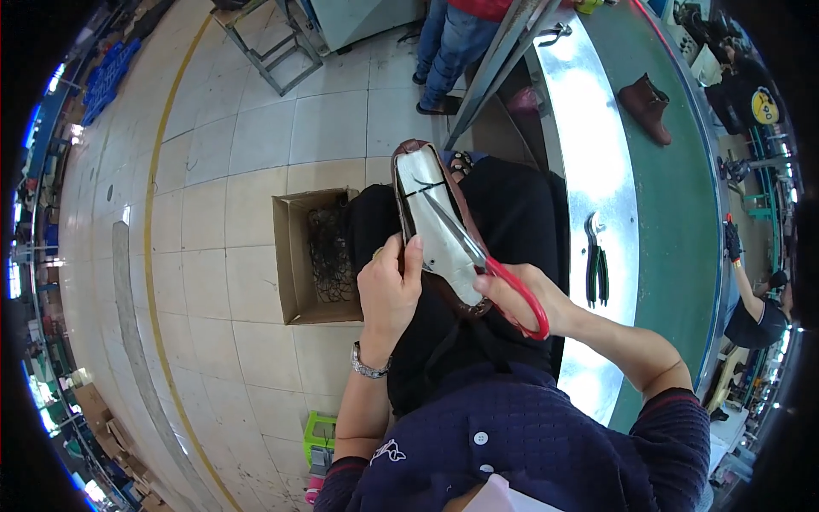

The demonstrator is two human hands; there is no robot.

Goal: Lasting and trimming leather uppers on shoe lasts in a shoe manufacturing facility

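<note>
My left hand (390,286) grips the edge of a brown shoe upper (401,165), which lies sole side up over my lap with its toe pointing away from me. A white insole (437,235) covers its underside. Across the insole near the toe runs a black cord (424,189). In my right hand (550,299) is a pair of red-handled scissors (522,290), fingers wrapped round the loops. The blades slant over the insole, with their tips close to the cord; whether they touch it I cannot tell.
An open cardboard box (294,264) with tangled black cord scraps stands left of my knee. Green-handled pliers (596,260) lie on the metal ledge (601,154) at right. Beyond it, a brown boot (646,108) rests on a green belt (682,230). A person (461,47) stands ahead.
</note>
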